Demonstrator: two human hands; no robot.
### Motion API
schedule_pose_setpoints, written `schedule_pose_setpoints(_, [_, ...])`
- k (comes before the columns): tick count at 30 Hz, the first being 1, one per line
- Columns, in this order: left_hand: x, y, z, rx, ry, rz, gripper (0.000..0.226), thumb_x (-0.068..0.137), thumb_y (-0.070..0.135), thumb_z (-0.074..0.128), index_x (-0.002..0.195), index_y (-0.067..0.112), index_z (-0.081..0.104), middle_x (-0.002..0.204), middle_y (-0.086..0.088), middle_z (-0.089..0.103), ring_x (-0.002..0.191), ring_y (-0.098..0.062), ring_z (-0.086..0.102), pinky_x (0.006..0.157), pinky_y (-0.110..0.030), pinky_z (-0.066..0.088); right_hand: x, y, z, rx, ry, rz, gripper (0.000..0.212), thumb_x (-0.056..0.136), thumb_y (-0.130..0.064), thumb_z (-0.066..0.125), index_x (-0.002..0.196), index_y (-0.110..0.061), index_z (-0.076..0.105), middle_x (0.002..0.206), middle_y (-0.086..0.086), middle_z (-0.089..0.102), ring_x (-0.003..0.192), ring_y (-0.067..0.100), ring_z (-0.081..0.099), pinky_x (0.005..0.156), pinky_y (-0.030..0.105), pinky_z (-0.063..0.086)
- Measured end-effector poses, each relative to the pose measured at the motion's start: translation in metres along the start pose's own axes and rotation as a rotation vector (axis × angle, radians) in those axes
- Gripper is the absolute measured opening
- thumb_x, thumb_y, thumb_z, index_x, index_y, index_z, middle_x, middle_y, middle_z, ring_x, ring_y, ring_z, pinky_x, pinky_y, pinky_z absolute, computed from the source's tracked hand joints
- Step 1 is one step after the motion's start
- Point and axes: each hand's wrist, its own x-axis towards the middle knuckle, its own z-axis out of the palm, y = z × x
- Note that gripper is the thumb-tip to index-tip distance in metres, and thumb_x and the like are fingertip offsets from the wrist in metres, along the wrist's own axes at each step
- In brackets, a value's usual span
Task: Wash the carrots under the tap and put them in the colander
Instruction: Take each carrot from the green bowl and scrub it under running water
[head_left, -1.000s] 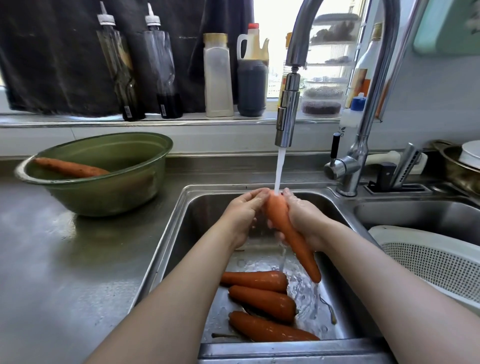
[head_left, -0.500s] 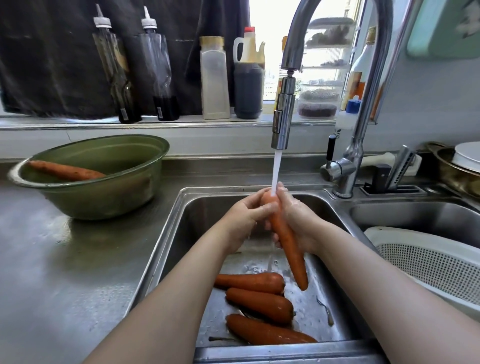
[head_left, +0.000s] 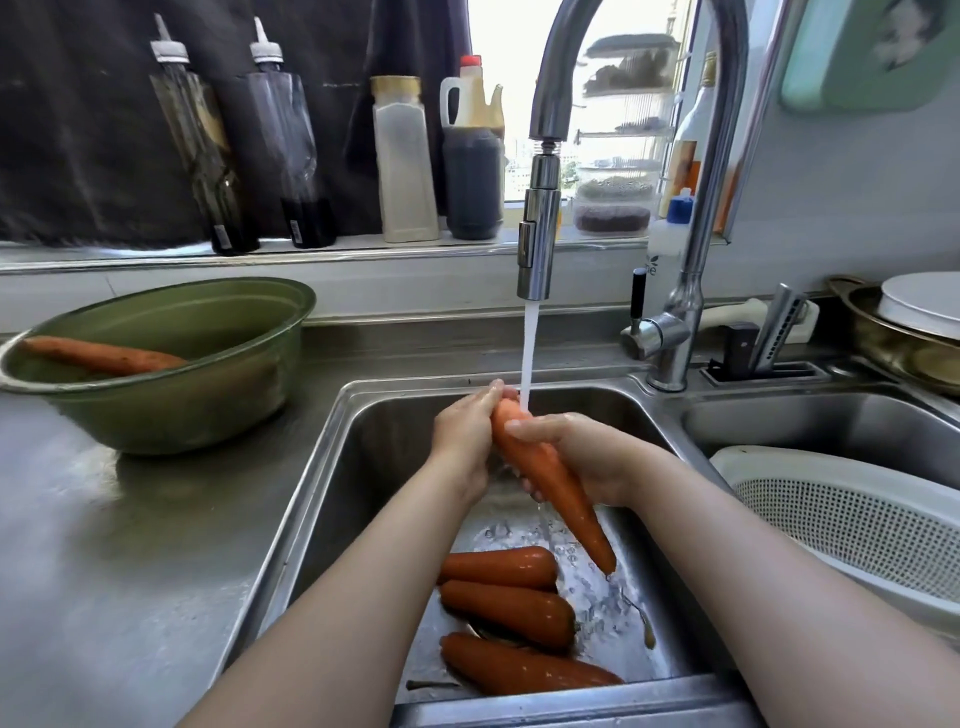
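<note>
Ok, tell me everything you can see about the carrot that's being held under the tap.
The held carrot is orange, smooth and wet, tapering from a thick top to a narrow tip. It tilts steeply, thick end up under the water stream, tip down over the sink. The left hand grips its top; the right hand wraps its middle.

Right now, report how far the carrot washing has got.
Done: nothing; the colander shows no carrot in its visible part. In hand: left hand and right hand hold one carrot under the running tap. Left: three carrots in the sink, another carrot in the green bowl.
</note>
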Motion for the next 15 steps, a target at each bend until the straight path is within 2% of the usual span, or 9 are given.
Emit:
schedule_pose_setpoints(1, [0.002,0.000,-0.003,-0.004,-0.037,-0.025,0.027,0.103,0.034,0.060,0.092,0.021,0.081,0.091,-0.009,0.078,0.091,-0.026,0.070,0.088,-0.043,0.059,-0.001,0.001,-0.002,-0.016,0.003,-0.029,0.048,0.098,-0.037,0.065,0.130,-0.001,0.062,0.097,0.015,0.072,0.074,0.022,0.067,0.065,0.032,0.054])
schedule_pose_setpoints(2, [0.004,0.000,-0.006,-0.010,-0.084,-0.045,0.029,0.105,0.034,0.057,0.096,0.022,0.081,0.098,-0.009,0.078,0.093,-0.026,0.069,0.088,-0.042,0.056,-0.002,0.001,-0.005,-0.006,0.001,-0.056,0.047,0.100,-0.037,0.063,0.130,-0.001,0.062,0.100,0.017,0.073,0.076,0.022,0.067,0.066,0.033,0.055])
schedule_pose_setpoints(4, [0.006,0.001,-0.013,0.019,-0.186,-0.055,0.029,0.108,0.030,0.049,0.113,0.024,0.077,0.109,-0.006,0.076,0.084,-0.020,0.065,0.076,-0.036,0.048,-0.005,0.000,-0.012,0.063,0.001,-0.078,0.045,0.104,-0.039,0.054,0.129,-0.002,0.063,0.101,0.016,0.074,0.074,0.022,0.067,0.064,0.032,0.056])
schedule_pose_setpoints(6, [0.008,0.001,-0.017,0.073,-0.242,-0.056,0.029,0.108,0.029,0.048,0.122,0.026,0.074,0.107,-0.004,0.074,0.078,-0.019,0.063,0.080,-0.038,0.043,-0.008,-0.001,-0.016,0.081,0.014,-0.060,0.052,0.107,-0.044,0.046,0.127,0.000,0.063,0.101,0.016,0.074,0.072,0.023,0.066,0.062,0.033,0.056])
schedule_pose_setpoints(11, [0.005,0.002,-0.012,0.091,-0.154,-0.087,0.020,0.102,0.029,0.061,0.107,0.021,0.078,0.095,0.003,0.075,0.091,-0.017,0.063,0.089,-0.037,0.040,-0.009,-0.001,-0.010,-0.039,0.037,0.016,0.066,0.110,-0.054,0.030,0.115,0.004,0.060,0.080,0.014,0.067,0.056,0.023,0.058,0.050,0.031,0.051])
schedule_pose_setpoints(15, [0.004,0.001,-0.012,0.176,-0.164,-0.015,0.026,0.098,0.036,0.067,0.113,0.018,0.079,0.086,0.005,0.075,0.087,-0.017,0.067,0.090,-0.038,0.044,-0.008,0.000,-0.014,-0.053,0.037,0.032,0.075,0.107,-0.063,0.028,0.126,0.004,0.057,0.073,0.012,0.062,0.050,0.021,0.054,0.047,0.028,0.046])
